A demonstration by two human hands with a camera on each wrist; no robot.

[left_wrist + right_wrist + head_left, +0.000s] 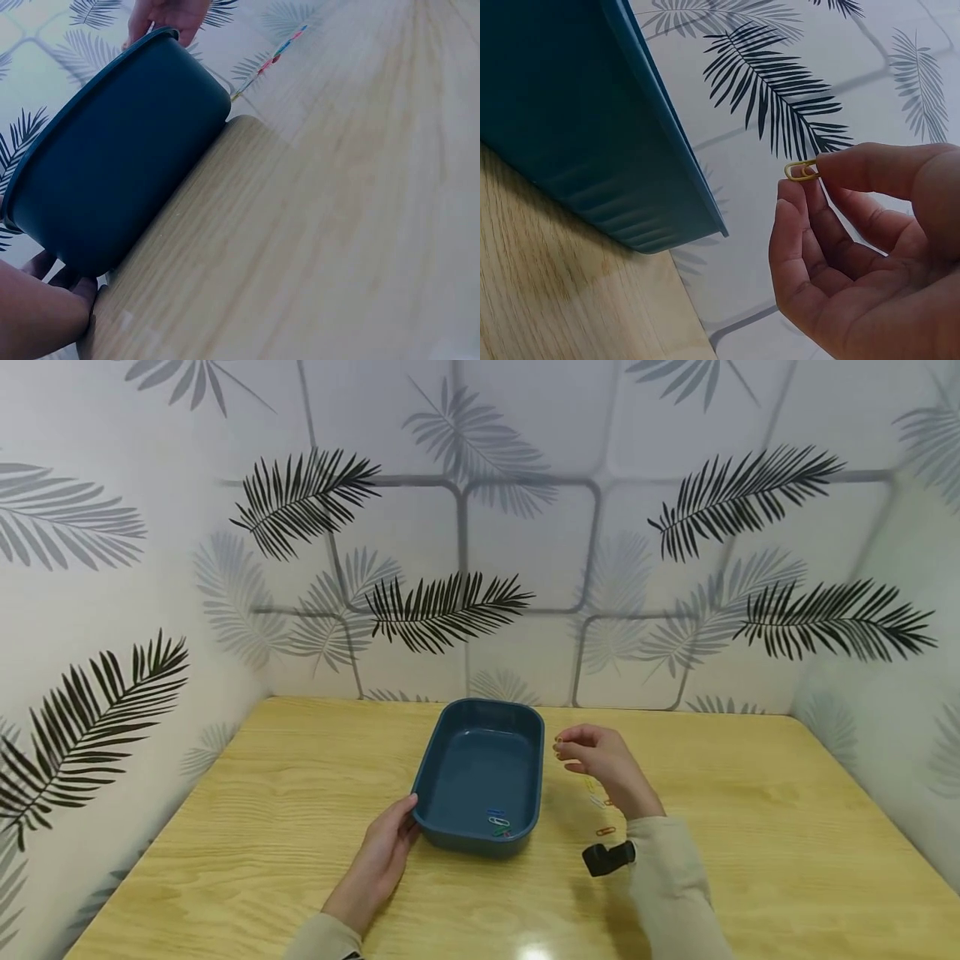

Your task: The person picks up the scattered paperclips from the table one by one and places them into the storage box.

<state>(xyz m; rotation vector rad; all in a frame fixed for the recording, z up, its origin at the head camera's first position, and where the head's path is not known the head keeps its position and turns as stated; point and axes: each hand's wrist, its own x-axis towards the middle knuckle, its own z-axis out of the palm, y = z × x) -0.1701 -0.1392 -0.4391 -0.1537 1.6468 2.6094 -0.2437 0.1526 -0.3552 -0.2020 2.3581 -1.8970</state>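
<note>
A dark blue rectangular bin [480,777] stands on the table. My left hand [385,850] grips its near left corner, thumb over the rim and the other fingers against the outer wall. To the right of the bin, my right hand [597,762] is raised above the tabletop and pinches a yellow paper clip [802,179] between thumb and fingertips. Inside the bin, at its near end, lie several paper clips, among them a white paper clip [498,821], a blue paper clip [496,812] and a green one.
Under and beside the right forearm, more paper clips lie on the wooden table [300,777], including an orange paper clip [605,832] and a yellow one. A wall [525,652] with a leaf pattern rises behind the table. A black camera [600,860] is strapped to the right wrist.
</note>
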